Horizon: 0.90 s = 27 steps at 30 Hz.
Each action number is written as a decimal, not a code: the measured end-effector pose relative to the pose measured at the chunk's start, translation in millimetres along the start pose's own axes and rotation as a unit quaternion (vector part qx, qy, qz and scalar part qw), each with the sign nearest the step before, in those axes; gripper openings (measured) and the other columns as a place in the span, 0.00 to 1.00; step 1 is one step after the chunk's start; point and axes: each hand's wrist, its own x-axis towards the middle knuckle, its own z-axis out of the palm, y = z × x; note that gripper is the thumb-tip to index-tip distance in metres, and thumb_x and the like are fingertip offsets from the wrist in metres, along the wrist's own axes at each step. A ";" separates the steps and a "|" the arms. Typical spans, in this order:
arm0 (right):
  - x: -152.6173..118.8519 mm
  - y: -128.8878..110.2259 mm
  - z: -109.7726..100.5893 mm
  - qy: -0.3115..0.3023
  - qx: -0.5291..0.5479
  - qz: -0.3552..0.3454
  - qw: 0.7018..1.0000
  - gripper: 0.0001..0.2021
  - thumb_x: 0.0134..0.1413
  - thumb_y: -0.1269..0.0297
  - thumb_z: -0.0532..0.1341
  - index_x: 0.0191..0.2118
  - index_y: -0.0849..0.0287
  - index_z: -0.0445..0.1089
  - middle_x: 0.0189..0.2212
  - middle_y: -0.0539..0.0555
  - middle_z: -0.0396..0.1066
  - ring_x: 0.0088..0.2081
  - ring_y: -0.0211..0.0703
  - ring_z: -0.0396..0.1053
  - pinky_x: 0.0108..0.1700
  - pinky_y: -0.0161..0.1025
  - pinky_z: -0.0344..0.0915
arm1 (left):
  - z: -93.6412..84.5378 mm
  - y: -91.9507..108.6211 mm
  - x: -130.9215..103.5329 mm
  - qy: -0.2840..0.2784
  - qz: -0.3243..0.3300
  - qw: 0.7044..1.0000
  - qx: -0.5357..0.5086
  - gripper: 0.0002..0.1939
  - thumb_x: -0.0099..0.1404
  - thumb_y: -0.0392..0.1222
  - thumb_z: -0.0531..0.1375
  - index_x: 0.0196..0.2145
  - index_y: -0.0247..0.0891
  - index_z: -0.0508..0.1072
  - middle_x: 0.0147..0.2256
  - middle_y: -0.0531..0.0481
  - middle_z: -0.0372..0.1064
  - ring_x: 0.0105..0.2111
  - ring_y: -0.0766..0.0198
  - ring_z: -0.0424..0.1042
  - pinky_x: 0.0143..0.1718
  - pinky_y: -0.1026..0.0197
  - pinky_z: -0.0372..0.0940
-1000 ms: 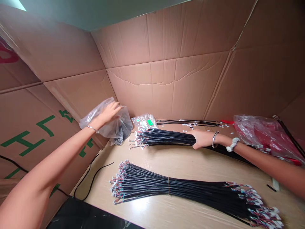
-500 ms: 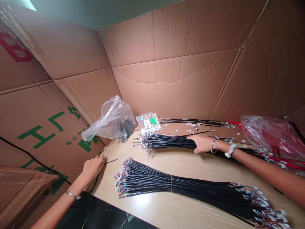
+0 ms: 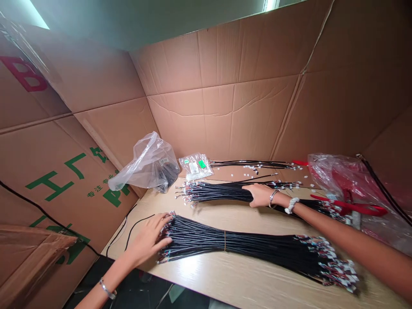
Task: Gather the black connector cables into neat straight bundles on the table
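Note:
Two bundles of black cables with white connectors on their ends lie on the table. Around the middle of the front cable bundle [image 3: 251,248] runs a thin tan band. My left hand [image 3: 148,237] is at that bundle's left end, thumb and fingers apart over the connectors; light contact there cannot be ruled out. Farther back, my right hand [image 3: 261,195] wraps over the middle of the rear cable bundle [image 3: 219,191], its palm and fingertips partly out of sight. My right forearm hides some of that bundle's right part.
Cardboard walls [image 3: 219,103] enclose the table's back and left. Along the back are a clear bag with dark contents [image 3: 157,165], a small labelled bag [image 3: 195,166], thin loose cables [image 3: 251,164] and scattered white connectors. Red-handled tools [image 3: 363,208] and a plastic bag [image 3: 337,171] lie right.
My left hand has moved right from the table's left edge to the front bundle's left end, and its fingers have spread. My right hand stays on the rear bundle. The view has shifted slightly.

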 end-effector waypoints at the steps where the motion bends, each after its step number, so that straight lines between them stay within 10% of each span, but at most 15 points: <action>1: 0.1 -0.5 1.5 0.002 -0.001 0.005 1.000 0.34 0.38 0.66 0.61 0.57 0.69 0.68 0.47 0.70 0.74 0.45 0.61 0.72 0.40 0.44 0.64 | 2.5 7.1 4.1 -0.014 0.031 0.999 -0.006 0.30 0.68 0.57 0.53 0.64 0.45 0.60 0.63 0.41 0.60 0.61 0.49 0.61 0.62 0.47 0.56; 7: 1.3 -0.9 11.8 0.009 -0.006 0.024 1.000 0.35 0.39 0.65 0.62 0.59 0.64 0.66 0.49 0.66 0.74 0.47 0.58 0.73 0.41 0.41 0.65 | 8.7 15.1 52.0 -0.004 -0.047 0.998 -0.050 0.22 0.74 0.49 0.44 0.54 0.39 0.69 0.52 0.41 0.70 0.51 0.54 0.70 0.55 0.51 0.63; 13: -3.3 -2.7 11.9 0.012 0.003 0.009 1.000 0.38 0.38 0.67 0.62 0.62 0.61 0.64 0.49 0.63 0.75 0.46 0.55 0.73 0.40 0.39 0.64 | 10.2 -4.7 124.2 -0.199 -0.064 0.977 -0.045 0.05 0.58 0.37 0.60 0.32 0.36 0.75 0.33 0.47 0.76 0.36 0.57 0.74 0.37 0.60 0.66; 18: -7.2 -3.6 9.2 0.000 -0.011 0.013 1.000 0.33 0.38 0.67 0.61 0.56 0.63 0.70 0.41 0.62 0.78 0.38 0.52 0.74 0.31 0.38 0.60 | 19.4 -12.0 152.4 -0.249 -0.035 0.965 -0.072 0.05 0.47 0.33 0.63 0.19 0.37 0.70 0.21 0.54 0.69 0.26 0.63 0.69 0.27 0.63 0.60; 27: -6.4 7.1 17.6 0.010 0.009 0.008 1.000 0.29 0.37 0.67 0.62 0.52 0.64 0.71 0.42 0.62 0.77 0.38 0.51 0.74 0.33 0.36 0.59 | 10.9 -39.6 121.6 -0.016 -0.114 0.981 -0.158 0.07 0.55 0.42 0.55 0.23 0.41 0.60 0.25 0.49 0.66 0.29 0.59 0.65 0.35 0.57 0.62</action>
